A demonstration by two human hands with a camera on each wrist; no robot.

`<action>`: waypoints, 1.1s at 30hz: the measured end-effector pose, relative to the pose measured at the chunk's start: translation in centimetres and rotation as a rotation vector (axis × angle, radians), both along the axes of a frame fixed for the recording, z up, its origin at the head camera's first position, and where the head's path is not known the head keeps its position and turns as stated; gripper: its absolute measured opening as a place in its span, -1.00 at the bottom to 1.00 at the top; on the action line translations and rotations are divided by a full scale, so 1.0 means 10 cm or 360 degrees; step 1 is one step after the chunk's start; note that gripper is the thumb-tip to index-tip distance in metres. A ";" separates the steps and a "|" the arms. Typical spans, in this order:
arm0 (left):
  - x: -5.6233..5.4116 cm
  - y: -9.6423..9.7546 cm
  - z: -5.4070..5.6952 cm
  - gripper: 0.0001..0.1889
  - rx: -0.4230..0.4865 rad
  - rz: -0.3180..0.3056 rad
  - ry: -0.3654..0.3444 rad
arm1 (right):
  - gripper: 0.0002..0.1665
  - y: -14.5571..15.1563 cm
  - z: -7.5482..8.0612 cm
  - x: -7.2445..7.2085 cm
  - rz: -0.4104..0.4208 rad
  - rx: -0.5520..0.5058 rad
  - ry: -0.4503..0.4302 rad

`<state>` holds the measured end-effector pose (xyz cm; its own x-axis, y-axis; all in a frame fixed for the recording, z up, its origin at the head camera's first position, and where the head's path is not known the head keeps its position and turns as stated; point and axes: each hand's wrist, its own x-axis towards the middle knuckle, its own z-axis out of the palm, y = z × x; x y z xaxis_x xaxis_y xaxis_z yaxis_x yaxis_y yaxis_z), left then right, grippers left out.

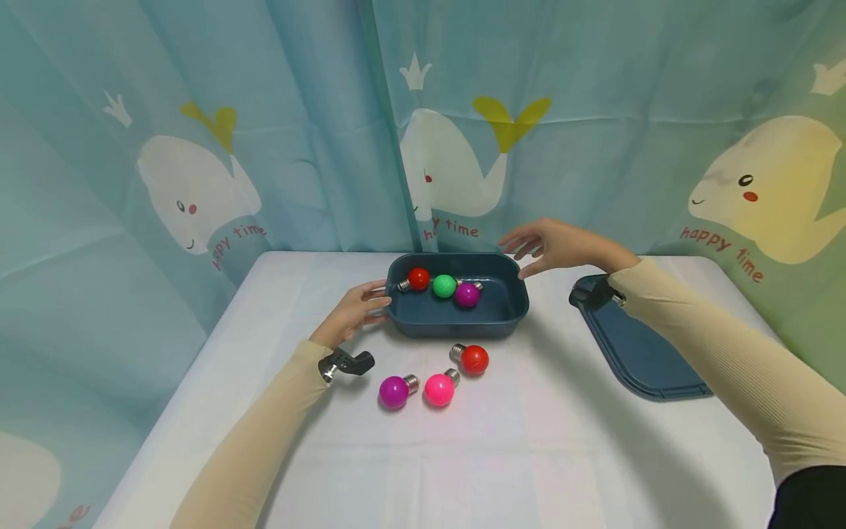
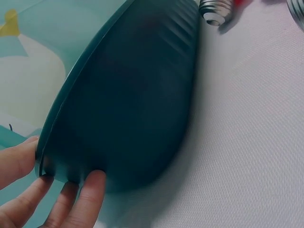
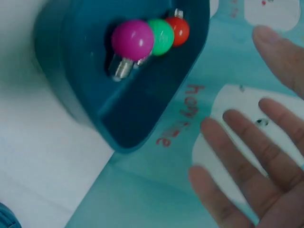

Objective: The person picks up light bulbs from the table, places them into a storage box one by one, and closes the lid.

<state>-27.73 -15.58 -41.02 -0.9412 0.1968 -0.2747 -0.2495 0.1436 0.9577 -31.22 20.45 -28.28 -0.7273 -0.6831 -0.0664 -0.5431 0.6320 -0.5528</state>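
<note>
A dark blue rectangular box (image 1: 456, 329) stands near the table's back edge. Inside lie a red bulb (image 1: 418, 278), a green bulb (image 1: 444, 286) and a purple bulb (image 1: 467, 295). My left hand (image 1: 353, 312) is at the box's left end; in the left wrist view its fairly straight fingertips (image 2: 96, 179) touch the outer wall and rim. Above and beside the right end hovers my right hand (image 1: 555, 244), fingers spread, holding nothing. In the right wrist view a gap shows between that hand and the box.
In front of the box lie another red bulb (image 1: 474, 360), a pink bulb (image 1: 439, 390) and a second purple bulb (image 1: 393, 393). A dark blue lid (image 1: 651, 353) rests on the right of the white table (image 1: 529, 455), partly under my right forearm. A whale-print curtain (image 1: 317, 147) hangs behind.
</note>
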 end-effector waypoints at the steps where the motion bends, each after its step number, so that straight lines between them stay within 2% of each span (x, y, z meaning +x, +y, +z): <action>1: 0.00 0.00 0.00 -0.40 0.0005 -0.0001 0.0000 | -0.32 -0.01 0.01 0.05 -0.0013 -0.0005 0.0034; 10: 0.03 0.00 0.02 -0.41 0.0002 -0.0008 0.0004 | -0.39 -0.05 -0.04 0.44 -0.0010 -0.0121 0.0289; 14: 0.03 0.01 0.03 -0.40 0.0011 -0.0012 0.0003 | -0.41 -0.10 -0.11 0.63 -0.0080 -0.0183 0.0363; 19: 0.04 0.01 0.03 -0.40 0.0032 -0.0016 0.0003 | -0.36 -0.15 -0.27 0.84 -0.0185 -0.0248 0.0456; 24: 0.03 0.01 0.04 -0.40 0.0033 -0.0014 -0.0005 | -0.36 -0.21 -0.47 1.02 -0.0226 -0.0389 0.0520; 33: 0.03 0.02 0.04 -0.40 0.0030 -0.0009 -0.0011 | -0.34 -0.34 -0.82 1.23 -0.0346 -0.0517 0.0550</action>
